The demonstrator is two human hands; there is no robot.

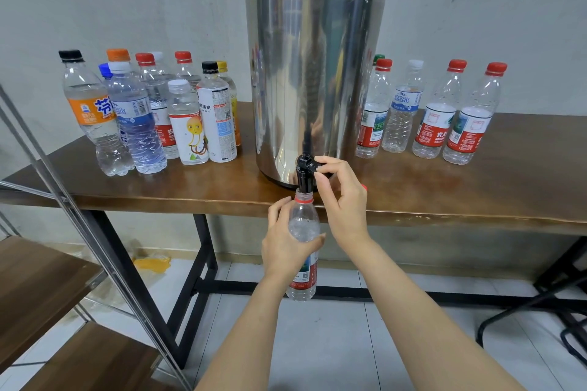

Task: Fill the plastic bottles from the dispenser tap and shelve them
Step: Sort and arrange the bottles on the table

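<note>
The person is holding a clear bottle (pixel 303 225) upright just in front of the table (pixel 476 187) edge. Its long axis is running straight up and down, and its open, red-ringed neck is pointing up and meeting the black tap (pixel 305 173) from below. The bottle's base is hanging in the air below the tabletop, over the tiled floor (pixel 317 343).

The left hand (pixel 286 241) is wrapping its fingers and thumb around the bottle's shoulder. The right hand (pixel 343 200) is pinching the tap's lever between thumb and fingers. The tap is sticking out from the foot of a tall steel dispenser (pixel 314 73), which is standing close to the table's front edge.

A tight cluster of capped bottles (pixel 136 117) is standing on the table to the left of the dispenser, and a looser row of capped bottles (pixel 435 114) is standing to its right, both well apart from the hands. Wooden shelves (pixel 41 279) in a metal frame are sitting at the lower left, near the table's left end. Open floor is lying below and around the bottle.
</note>
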